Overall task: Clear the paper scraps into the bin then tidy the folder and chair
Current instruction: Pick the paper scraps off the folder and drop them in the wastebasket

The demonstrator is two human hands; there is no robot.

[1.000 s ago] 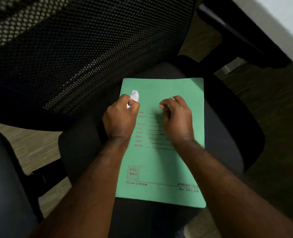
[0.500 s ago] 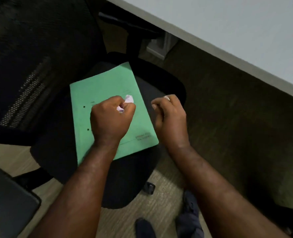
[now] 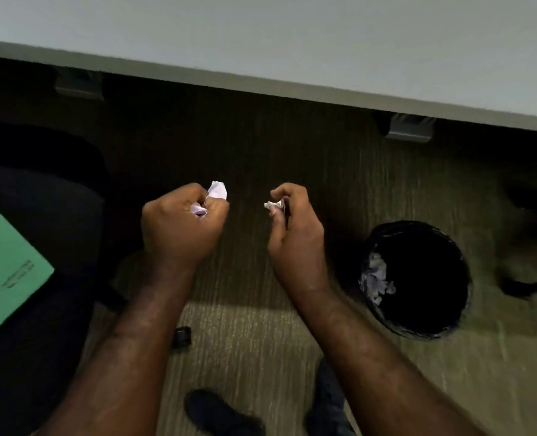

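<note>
While both hands (image 3: 182,228) (image 3: 295,240) grip paper scraps (image 3: 217,191) (image 3: 273,204) in curled fingers, bare floor (image 3: 248,146) separates them from the bin (image 3: 418,278).

Over the floor (image 3: 260,325) below the counter (image 3: 292,42), the left hand (image 3: 179,229) grips a crumpled paper (image 3: 217,191), the right hand (image 3: 293,237) pinches a smaller scrap (image 3: 272,204), with the bin (image 3: 418,328) at right and the folder (image 3: 6,265) on the chair (image 3: 40,196) at left.

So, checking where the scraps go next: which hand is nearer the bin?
Right. The right hand, pinching a small paper scrap, is just left of the black bin; the left hand, gripping a crumpled paper, is further left, towards the chair.
</note>
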